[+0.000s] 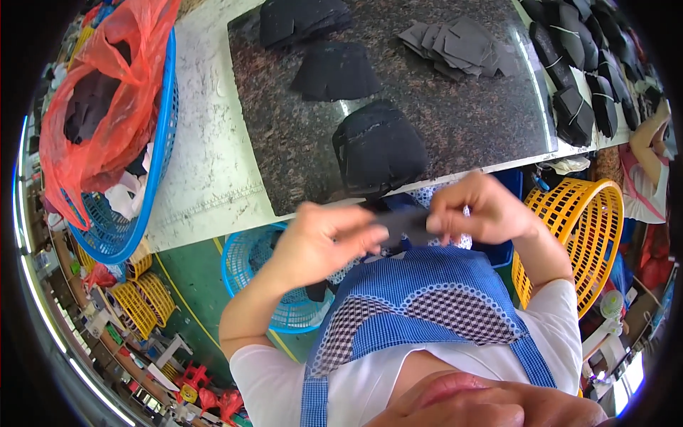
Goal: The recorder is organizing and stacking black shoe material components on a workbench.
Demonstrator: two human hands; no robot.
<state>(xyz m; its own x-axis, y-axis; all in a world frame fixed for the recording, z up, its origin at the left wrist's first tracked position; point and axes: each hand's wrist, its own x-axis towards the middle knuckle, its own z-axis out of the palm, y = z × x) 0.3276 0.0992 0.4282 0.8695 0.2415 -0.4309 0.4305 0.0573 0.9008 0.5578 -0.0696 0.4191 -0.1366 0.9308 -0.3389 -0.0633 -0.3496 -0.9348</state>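
Note:
In front of my apron, just off the near edge of a dark speckled stone slab (pixel 455 139), I hold a small dark grey sheet piece (pixel 403 226), perhaps fabric or foam. My left hand (pixel 324 240), slightly blurred, pinches one end between thumb and fingers. The other end is gripped by my right hand (pixel 475 210). Beyond my hands, a thick stack of black cut pieces (pixel 380 148) sits at the slab's near edge. Farther back lie another black stack (pixel 337 72), a third black stack (pixel 302 21) and a fanned pile of dark grey pieces (pixel 459 47).
On the left, a blue basket (pixel 167 117) carries a red plastic bag (pixel 107 135) of dark pieces. A light blue basket (pixel 231 263) stands below the white table (pixel 199 164). At right are a yellow basket (pixel 580 235), banded black bundles (pixel 573 114) and another person's arm (pixel 646 139).

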